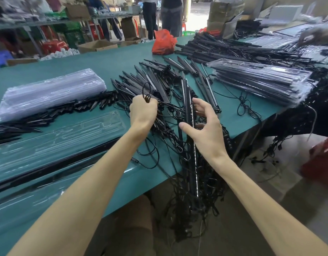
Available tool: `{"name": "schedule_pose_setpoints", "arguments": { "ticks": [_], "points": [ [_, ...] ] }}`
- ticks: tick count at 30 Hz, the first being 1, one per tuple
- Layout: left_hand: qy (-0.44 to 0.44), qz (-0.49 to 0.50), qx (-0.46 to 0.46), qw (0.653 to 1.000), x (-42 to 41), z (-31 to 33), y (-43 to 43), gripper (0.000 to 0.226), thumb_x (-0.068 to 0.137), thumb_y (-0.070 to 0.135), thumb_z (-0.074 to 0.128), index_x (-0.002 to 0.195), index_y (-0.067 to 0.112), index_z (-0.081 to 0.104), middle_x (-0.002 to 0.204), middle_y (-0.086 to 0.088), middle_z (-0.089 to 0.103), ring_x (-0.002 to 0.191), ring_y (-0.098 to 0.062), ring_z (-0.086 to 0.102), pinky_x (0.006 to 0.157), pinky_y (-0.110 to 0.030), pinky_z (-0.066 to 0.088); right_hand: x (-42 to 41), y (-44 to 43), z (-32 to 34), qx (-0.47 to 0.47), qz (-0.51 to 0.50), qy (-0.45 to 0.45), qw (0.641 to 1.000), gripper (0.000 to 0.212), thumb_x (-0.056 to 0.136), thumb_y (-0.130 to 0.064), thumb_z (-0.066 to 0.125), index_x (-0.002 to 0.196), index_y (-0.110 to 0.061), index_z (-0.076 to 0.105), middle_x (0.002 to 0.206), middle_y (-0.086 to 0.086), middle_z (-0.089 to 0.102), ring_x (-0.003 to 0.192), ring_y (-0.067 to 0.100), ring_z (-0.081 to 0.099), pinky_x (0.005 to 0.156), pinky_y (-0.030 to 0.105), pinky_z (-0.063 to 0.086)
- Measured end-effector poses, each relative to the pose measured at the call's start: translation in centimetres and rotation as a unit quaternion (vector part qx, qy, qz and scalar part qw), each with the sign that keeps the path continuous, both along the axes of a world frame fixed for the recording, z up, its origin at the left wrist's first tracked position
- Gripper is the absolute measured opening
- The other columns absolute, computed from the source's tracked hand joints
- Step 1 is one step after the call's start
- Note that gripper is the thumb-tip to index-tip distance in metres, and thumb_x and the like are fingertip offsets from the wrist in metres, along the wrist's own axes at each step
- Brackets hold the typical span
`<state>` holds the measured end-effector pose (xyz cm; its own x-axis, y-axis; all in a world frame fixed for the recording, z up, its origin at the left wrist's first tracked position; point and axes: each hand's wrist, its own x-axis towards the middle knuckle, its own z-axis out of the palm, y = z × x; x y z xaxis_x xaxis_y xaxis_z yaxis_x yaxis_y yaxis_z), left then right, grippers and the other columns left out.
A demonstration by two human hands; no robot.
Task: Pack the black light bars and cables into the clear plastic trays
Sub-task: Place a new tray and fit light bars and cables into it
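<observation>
No text, label, brand or number can be read. A red container (96, 31) under the shelves beyond the desk's far edge bears white marks (too blurred to make out as letters). The clear plastic tray (58, 134) by the desk's near left edge shows only moulded outlines, with no lettering that can be made out.

Our left hand (143, 110) grips a coiled cable (147, 91) near centre; our right hand (205, 127), fingers (199, 104) spread, straddles 1 light bar (186, 97). A clear tray (71, 133) lies at 8 o'clock, packed trays (261, 78) at 2 o'clock.
</observation>
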<state>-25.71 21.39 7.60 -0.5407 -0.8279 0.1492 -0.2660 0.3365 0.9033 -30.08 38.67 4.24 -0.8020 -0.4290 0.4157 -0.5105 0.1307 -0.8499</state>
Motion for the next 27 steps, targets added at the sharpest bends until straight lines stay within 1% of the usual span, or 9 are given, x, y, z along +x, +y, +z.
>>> {"name": "schedule_pose_setpoints", "arguments": {
  "ticks": [3, 7, 12, 14, 17, 19, 22, 24, 27],
  "points": [
    [0.016, 0.007, 0.023, 1.0, -0.2, 0.6, -0.1, 0.033, 0.089, 0.013, 0.054, 0.06, 0.016, 0.039, 0.051, 0.003, 0.037, 0.056, -0.021, 0.032, 0.059, -0.035, 0.037, 0.2, -0.3, -0.5, -0.022, -0.012, -0.001, 1.0, 0.07, 0.083, -0.017, 0.08, 0.143, -0.034, 0.047, 0.132, -0.018, 0.056, 0.125, -0.004, 0.048, 0.092, 0.01, 0.043],
    [0.022, 0.025, 0.031, 0.999, 0.3, 0.9, -0.9, 0.034, 0.087, 0.012, 0.052, 0.058, 0.018, 0.035, 0.052, 0.003, 0.035, 0.055, -0.023, 0.03, 0.055, -0.032, 0.029, 0.3, -0.2, -0.7, -0.055, -0.036, -0.017, 0.998, 0.066, 0.084, -0.014, 0.078, 0.14, -0.03, 0.049, 0.129, -0.018, 0.058, 0.122, -0.004, 0.051, 0.094, 0.019, 0.047],
    [0.066, 0.042, 0.046, 0.996, 1.2, 1.3, -1.5, 0.039, 0.09, 0.009, 0.052, 0.057, 0.021, 0.033, 0.051, 0.007, 0.031, 0.057, -0.018, 0.032, 0.055, -0.029, 0.03, 0.3, -0.2, -0.8, -0.041, -0.039, -0.038, 0.998, 0.063, 0.086, -0.012, 0.075, 0.141, -0.025, 0.047, 0.128, -0.011, 0.058, 0.113, 0.002, 0.056, 0.1, 0.023, 0.048],
    [0.094, 0.029, 0.032, 0.995, 1.3, 2.0, -0.8, 0.035, 0.091, 0.009, 0.053, 0.059, 0.018, 0.042, 0.053, 0.005, 0.035, 0.056, -0.016, 0.033, 0.053, -0.028, 0.033, 0.3, -0.3, -0.7, -0.029, -0.041, -0.043, 0.998, 0.062, 0.087, -0.011, 0.072, 0.142, -0.023, 0.046, 0.128, -0.008, 0.057, 0.109, 0.003, 0.058, 0.101, 0.025, 0.048],
    [0.116, -0.009, 0.024, 0.993, 1.3, 3.3, 0.1, 0.02, 0.093, 0.012, 0.055, 0.08, 0.004, 0.067, 0.065, -0.005, 0.045, 0.061, -0.017, 0.04, 0.052, -0.022, 0.04, 0.0, -0.4, -0.7, -0.007, -0.043, -0.041, 0.998, 0.061, 0.089, -0.011, 0.071, 0.144, -0.018, 0.044, 0.126, -0.007, 0.056, 0.113, 0.012, 0.058, 0.106, 0.029, 0.045],
    [0.101, -0.048, 0.02, 0.994, 1.3, 4.0, 0.3, 0.021, 0.093, 0.012, 0.056, 0.084, -0.002, 0.07, 0.065, -0.005, 0.046, 0.061, -0.015, 0.042, 0.059, -0.025, 0.041, -0.3, -0.4, -0.8, 0.006, -0.037, -0.041, 0.998, 0.06, 0.09, -0.013, 0.07, 0.143, -0.019, 0.044, 0.113, -0.016, 0.056, 0.104, 0.004, 0.059, 0.098, 0.02, 0.046],
    [0.067, -0.089, 0.012, 0.994, 1.5, 4.2, 0.2, 0.024, 0.093, 0.011, 0.057, 0.07, 0.006, 0.062, 0.072, -0.011, 0.055, 0.065, -0.016, 0.048, 0.067, -0.029, 0.043, -0.8, -0.6, -0.6, 0.01, -0.01, -0.064, 0.998, 0.058, 0.091, -0.021, 0.073, 0.141, -0.023, 0.045, 0.1, -0.02, 0.061, 0.09, -0.011, 0.06, 0.078, 0.001, 0.042],
    [0.047, -0.084, 0.006, 0.995, 1.7, 3.7, -0.2, 0.025, 0.093, 0.012, 0.057, 0.07, 0.006, 0.065, 0.078, -0.017, 0.065, 0.065, -0.018, 0.05, 0.069, -0.031, 0.046, -1.2, -0.8, -0.4, 0.003, -0.002, -0.088, 0.996, 0.055, 0.089, -0.026, 0.076, 0.137, -0.023, 0.049, 0.096, -0.016, 0.066, 0.088, -0.011, 0.063, 0.082, 0.006, 0.047],
    [0.008, -0.09, 0.01, 0.996, 2.1, 2.5, -0.8, 0.023, 0.092, 0.011, 0.056, 0.071, 0.007, 0.064, 0.074, -0.017, 0.066, 0.058, -0.017, 0.049, 0.068, -0.031, 0.046, -1.7, -1.2, -0.2, -0.028, 0.02, -0.162, 0.986, 0.054, 0.088, -0.019, 0.076, 0.137, -0.017, 0.052, 0.101, -0.006, 0.072, 0.094, 0.005, 0.07, 0.095, 0.03, 0.054]
  ]
}}
